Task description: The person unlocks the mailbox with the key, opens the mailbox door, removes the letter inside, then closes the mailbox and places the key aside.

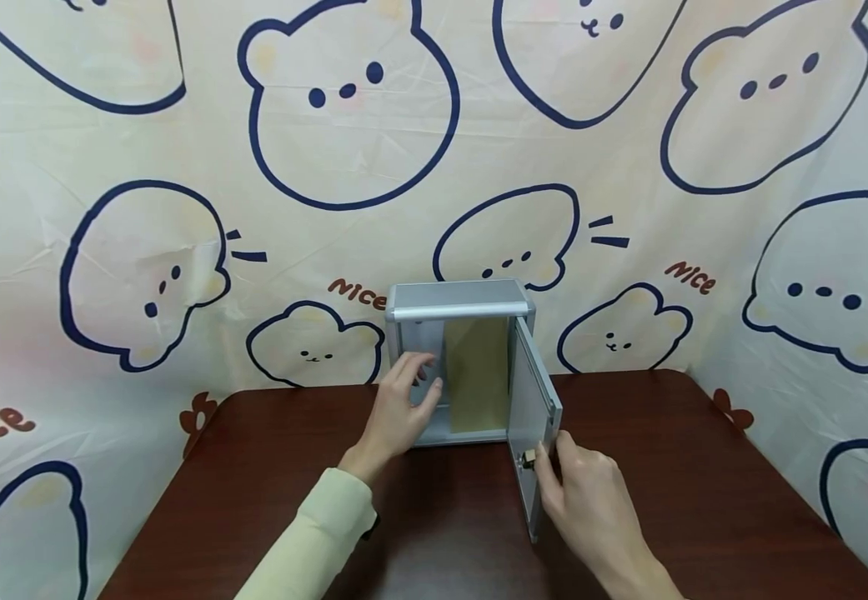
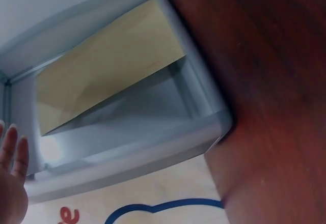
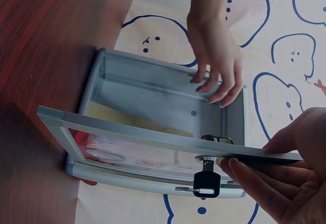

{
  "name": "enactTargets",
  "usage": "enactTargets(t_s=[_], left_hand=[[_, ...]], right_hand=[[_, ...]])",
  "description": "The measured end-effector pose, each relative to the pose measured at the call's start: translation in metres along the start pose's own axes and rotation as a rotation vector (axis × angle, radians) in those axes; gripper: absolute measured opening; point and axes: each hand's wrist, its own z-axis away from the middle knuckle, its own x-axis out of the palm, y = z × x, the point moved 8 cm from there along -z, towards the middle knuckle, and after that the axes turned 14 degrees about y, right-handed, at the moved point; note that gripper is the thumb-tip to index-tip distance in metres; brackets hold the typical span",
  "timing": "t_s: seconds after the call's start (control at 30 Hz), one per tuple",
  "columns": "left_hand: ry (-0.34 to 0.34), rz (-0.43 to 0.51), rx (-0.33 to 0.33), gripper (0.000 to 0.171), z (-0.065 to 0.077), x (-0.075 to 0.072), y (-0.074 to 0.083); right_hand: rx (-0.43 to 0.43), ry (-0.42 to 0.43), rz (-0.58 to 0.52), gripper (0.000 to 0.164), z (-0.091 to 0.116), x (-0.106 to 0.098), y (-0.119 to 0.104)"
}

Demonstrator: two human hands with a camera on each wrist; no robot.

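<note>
A grey metal box [image 1: 459, 300] stands at the back of the table, its hinged door [image 1: 534, 400] swung out toward me. Inside, a flat tan sheet, perhaps an envelope [image 1: 477, 375], leans toward the right side. My left hand [image 1: 401, 404] is at the left of the opening with fingers loosely bent and nothing held. In the left wrist view, its fingers appear apart from the tan envelope [image 2: 107, 66]. My right hand [image 1: 591, 496] pinches the door's free edge between thumb and fingers. Beside those fingers, a black-headed key [image 3: 206, 184] sits in the door's lock.
The box rests on a dark reddish-brown table [image 1: 674, 467]. Behind and beside it hangs a pale cloth [image 1: 343, 242] printed with blue-outlined cartoon bears. The opened door juts out over the table on the right.
</note>
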Motion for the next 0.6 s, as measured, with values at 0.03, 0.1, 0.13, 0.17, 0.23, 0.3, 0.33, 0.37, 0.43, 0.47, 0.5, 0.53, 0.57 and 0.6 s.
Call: enactTargets(t_s=[0.03,0.1,0.13,0.17,0.23,0.3,0.33,0.37,0.43,0.47,0.5,0.53,0.57,0.6], left_hand=[[0.0,0.007,-0.009,0.028,0.002,0.002,-0.001],[-0.01,0.02,-0.028,0.029,0.005,0.006,-0.003],[-0.017,0.019,-0.035,0.03,0.006,0.009,-0.004],[-0.024,0.015,-0.037,0.032,0.008,0.012,-0.004],[-0.039,0.0,-0.041,0.036,0.01,0.017,-0.005],[-0.061,-0.024,-0.054,0.041,0.012,0.023,-0.006],[-0.072,-0.039,-0.064,0.044,0.013,0.026,-0.008],[-0.082,-0.054,-0.076,0.046,0.014,0.029,-0.01],[-0.104,-0.079,-0.113,0.052,0.016,0.034,-0.014],[-0.114,-0.087,-0.134,0.055,0.017,0.036,-0.016],[-0.124,-0.092,-0.155,0.057,0.018,0.039,-0.019],[-0.131,-0.095,-0.18,0.059,0.019,0.041,-0.022],[-0.14,-0.094,-0.207,0.061,0.02,0.042,-0.025],[-0.146,-0.091,-0.239,0.063,0.021,0.044,-0.028]], right_hand=[[0.001,0.0,0.0,0.027,0.0,0.0,0.0],[0.006,-0.005,0.001,0.027,0.0,0.0,0.0],[0.008,-0.007,0.002,0.026,0.0,0.0,0.0],[0.011,-0.009,0.004,0.026,0.0,0.001,0.0],[0.014,-0.012,0.008,0.026,0.0,0.001,0.001],[0.018,-0.018,0.01,0.025,0.0,0.001,0.001],[0.021,-0.021,0.01,0.025,0.0,0.001,0.001],[0.022,-0.023,0.009,0.025,0.0,0.002,0.001],[0.021,-0.021,0.007,0.025,0.0,0.002,0.001],[0.018,-0.018,0.006,0.026,0.0,0.001,0.001],[0.014,-0.013,0.005,0.026,0.0,0.001,0.001],[0.01,-0.008,0.004,0.027,0.0,0.001,0.001],[0.006,-0.002,0.004,0.027,0.0,0.001,0.0],[0.003,0.001,0.003,0.027,0.0,0.0,0.0]])
